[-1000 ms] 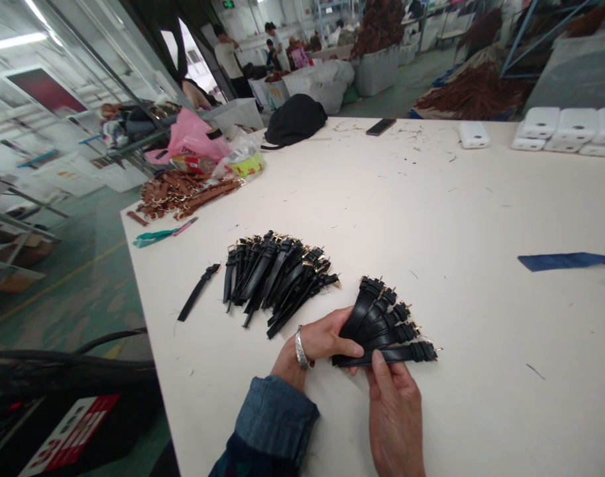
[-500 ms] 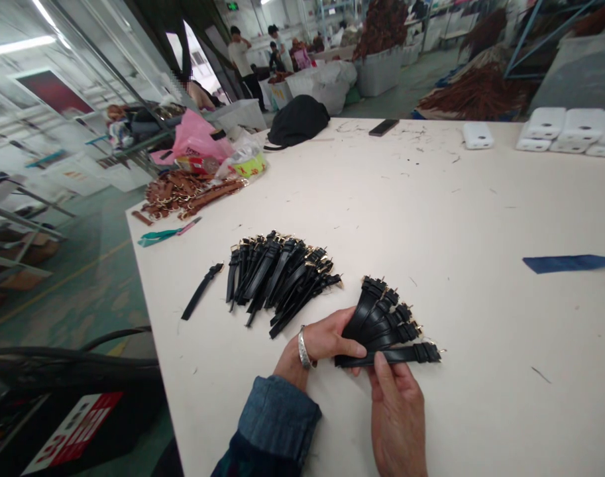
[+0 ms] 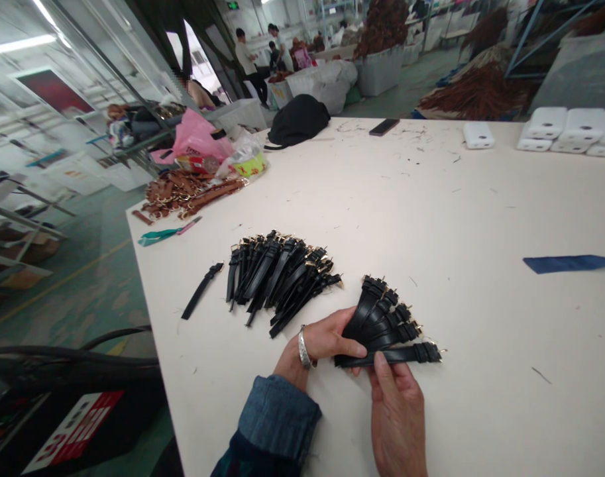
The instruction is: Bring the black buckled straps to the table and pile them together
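On the big white table a pile of black straps lies just beyond the hands — those look already sorted (a lone strap lies apart). The left hand pinches a fan of straps at its base, on the near table; the right hand presses its thumb on the lowest one — this bunch seems unfinished.

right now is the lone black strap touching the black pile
No, the lone strap lies apart on the table, left of the black pile, with bare tabletop showing between them.
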{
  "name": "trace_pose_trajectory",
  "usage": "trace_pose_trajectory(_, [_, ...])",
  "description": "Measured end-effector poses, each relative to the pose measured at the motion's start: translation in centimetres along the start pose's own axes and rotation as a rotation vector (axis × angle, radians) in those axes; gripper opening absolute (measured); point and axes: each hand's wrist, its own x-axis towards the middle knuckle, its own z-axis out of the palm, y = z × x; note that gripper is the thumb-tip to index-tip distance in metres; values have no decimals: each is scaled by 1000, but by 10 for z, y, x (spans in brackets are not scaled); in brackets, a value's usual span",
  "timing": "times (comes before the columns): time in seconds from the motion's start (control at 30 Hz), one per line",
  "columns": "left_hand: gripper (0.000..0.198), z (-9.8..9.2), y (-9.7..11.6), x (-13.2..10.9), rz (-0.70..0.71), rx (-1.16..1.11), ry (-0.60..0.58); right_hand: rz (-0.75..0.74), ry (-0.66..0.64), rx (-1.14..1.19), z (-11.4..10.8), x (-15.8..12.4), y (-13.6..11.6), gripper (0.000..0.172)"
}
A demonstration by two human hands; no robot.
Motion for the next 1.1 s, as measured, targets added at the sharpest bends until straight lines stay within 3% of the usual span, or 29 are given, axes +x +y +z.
trace_pose_trajectory(1.1, [64,-1,-2,0,22,-8,-2,13,-13,57,1,0,0,46])
